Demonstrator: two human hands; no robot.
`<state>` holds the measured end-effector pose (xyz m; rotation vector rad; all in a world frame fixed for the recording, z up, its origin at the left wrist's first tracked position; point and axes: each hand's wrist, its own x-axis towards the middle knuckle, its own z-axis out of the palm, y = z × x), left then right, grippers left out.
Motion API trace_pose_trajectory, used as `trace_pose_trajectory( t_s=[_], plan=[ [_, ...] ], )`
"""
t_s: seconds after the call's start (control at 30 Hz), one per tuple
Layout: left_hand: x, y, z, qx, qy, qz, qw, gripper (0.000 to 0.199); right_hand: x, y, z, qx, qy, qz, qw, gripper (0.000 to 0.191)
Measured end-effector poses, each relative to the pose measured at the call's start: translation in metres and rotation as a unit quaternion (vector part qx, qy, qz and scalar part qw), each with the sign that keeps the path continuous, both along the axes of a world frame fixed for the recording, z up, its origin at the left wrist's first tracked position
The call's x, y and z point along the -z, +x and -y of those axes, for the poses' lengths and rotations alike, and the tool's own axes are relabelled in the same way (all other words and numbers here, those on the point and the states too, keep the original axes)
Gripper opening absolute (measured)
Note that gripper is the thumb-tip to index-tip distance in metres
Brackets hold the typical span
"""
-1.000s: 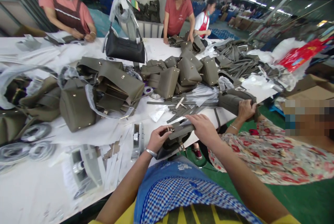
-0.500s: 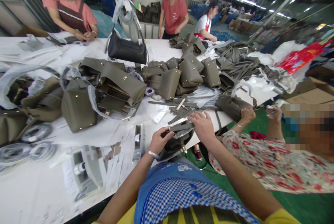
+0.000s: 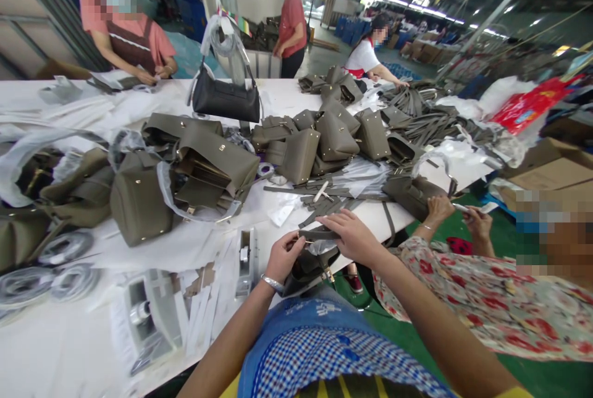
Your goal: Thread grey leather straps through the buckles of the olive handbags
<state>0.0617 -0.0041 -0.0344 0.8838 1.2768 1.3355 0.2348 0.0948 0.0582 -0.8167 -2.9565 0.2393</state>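
A dark olive handbag (image 3: 303,273) rests at the table edge against my apron, tilted, with a gold clasp and some clear plastic showing. Above its opening a grey-olive strap (image 3: 319,233) runs between my hands. My left hand (image 3: 283,257), a silver bangle at its wrist, pinches the strap's left end near a small gold metal part. Closed over the strap's right end is my right hand (image 3: 354,238), its fingers pointing left and its thumb hidden underneath.
Olive bags (image 3: 217,157) and loose straps (image 3: 333,191) crowd the white table (image 3: 60,348). Tape dispensers (image 3: 143,317) stand at left. At right a co-worker's hand (image 3: 438,207) holds another bag (image 3: 410,194). A black bag (image 3: 227,98) hangs at the back.
The strap between my hands now lies straighter above the bag, and my right hand has shifted slightly lower and left. At right, the co-worker's far hand has moved left with a white item.
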Motion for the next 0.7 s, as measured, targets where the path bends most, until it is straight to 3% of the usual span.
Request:
trace_pose_trajectory(
  t_s=[0.07, 0.27, 0.4, 0.5, 0.7],
  plan=[
    [0.000, 0.001, 0.000, 0.004, 0.003, -0.012, 1.000, 0.038, -0.004, -0.002, 0.007, -0.017, -0.025, -0.017, 0.999, 0.056],
    [-0.004, 0.003, 0.000, 0.010, 0.013, -0.044, 0.999, 0.036, -0.004, -0.002, 0.015, 0.026, -0.044, -0.089, 0.995, 0.025],
    [-0.008, 0.003, 0.001, 0.001, 0.002, -0.080, 0.997, 0.037, -0.004, 0.003, 0.021, 0.109, -0.138, -0.154, 0.972, 0.039],
    [-0.007, 0.002, 0.003, -0.005, -0.009, -0.117, 0.993, 0.035, -0.006, 0.005, 0.027, 0.122, -0.215, -0.182, 0.952, 0.037],
    [0.012, 0.001, -0.002, -0.016, -0.011, -0.165, 0.986, 0.032, 0.009, 0.008, 0.021, 0.178, -0.182, -0.142, 0.957, 0.036]
  ],
)
